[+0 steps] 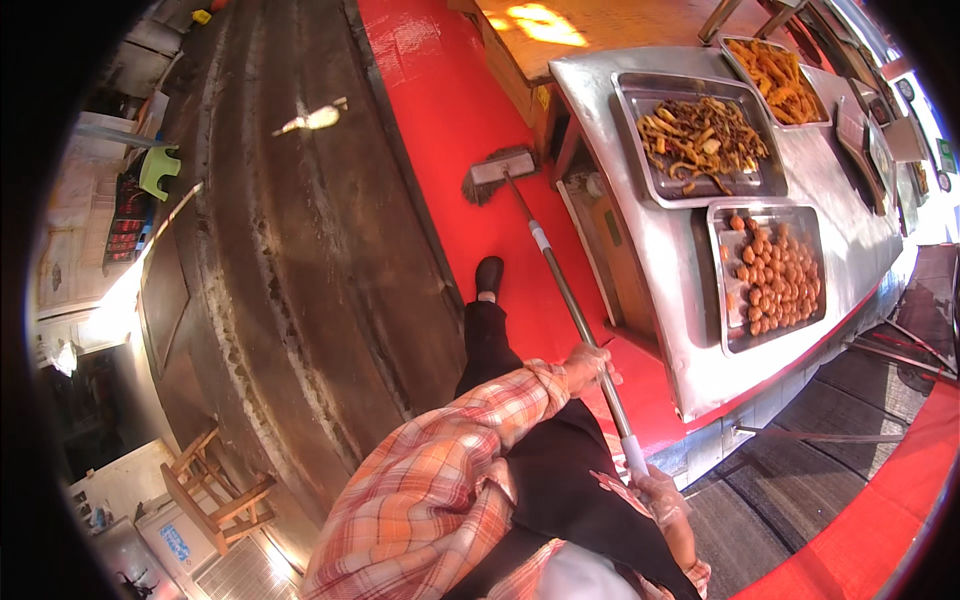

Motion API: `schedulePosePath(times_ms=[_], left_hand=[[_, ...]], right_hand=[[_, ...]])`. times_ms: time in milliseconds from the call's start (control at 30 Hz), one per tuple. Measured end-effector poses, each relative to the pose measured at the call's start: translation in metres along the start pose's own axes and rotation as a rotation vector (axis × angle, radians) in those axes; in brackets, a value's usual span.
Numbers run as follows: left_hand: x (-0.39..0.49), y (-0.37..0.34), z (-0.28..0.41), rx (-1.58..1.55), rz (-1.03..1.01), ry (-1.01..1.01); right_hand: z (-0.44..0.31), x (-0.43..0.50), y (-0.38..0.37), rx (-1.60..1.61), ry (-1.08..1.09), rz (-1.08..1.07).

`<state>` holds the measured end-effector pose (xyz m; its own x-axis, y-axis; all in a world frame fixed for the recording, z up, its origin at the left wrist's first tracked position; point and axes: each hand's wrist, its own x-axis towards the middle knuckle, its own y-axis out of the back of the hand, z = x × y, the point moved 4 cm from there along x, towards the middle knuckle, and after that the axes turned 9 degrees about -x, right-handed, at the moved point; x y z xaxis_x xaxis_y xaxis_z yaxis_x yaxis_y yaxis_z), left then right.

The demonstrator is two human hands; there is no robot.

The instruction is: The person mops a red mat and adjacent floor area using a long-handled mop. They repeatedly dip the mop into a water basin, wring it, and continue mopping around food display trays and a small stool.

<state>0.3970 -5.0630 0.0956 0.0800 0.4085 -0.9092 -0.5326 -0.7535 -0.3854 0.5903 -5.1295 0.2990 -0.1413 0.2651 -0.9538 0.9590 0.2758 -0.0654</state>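
My left hand point(587, 370), in a clear glove, grips the middle of a metal mop pole point(568, 296). Lower on the pole, at its white end grip point(634, 455), my right hand point(660, 495) is closed around it, also in a clear plastic glove. The mop head point(501, 171), dark strings under a pale rectangular clamp, lies on the red floor covering point(442, 135) beside the table legs. One of my dark shoes point(489, 277) stands on the same red strip, between the mop head and my hands.
A metal-topped table point(690, 300) at the right bears trays of brown round food point(780, 277), fried strips point(701, 142) and orange fried food point(776, 79). Dark ridged flooring point(300, 225) runs along the left. A wooden chair point(217, 495) and a green stool point(159, 171) stand farther left.
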Motion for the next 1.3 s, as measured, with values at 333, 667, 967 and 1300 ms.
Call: schedulePosePath(times_ms=[333,667,967,1300], left_hand=[[0.089,0.048,0.339,-0.003,-0.001,-0.328],[0.092,0.041,0.266,0.108,0.007,-0.186],[0.118,0.066,0.174,0.228,-0.245,-0.187],[0.141,0.119,0.514,-0.254,-0.019,-0.263]], right_hand=[[-0.189,0.116,-0.267,0.144,-0.026,-0.259],[-0.189,-0.013,-0.156,-0.808,-0.014,0.250],[-0.191,-0.032,-0.105,-0.277,-0.073,0.249],[-0.350,0.091,-0.346,-0.535,0.140,-0.032]])
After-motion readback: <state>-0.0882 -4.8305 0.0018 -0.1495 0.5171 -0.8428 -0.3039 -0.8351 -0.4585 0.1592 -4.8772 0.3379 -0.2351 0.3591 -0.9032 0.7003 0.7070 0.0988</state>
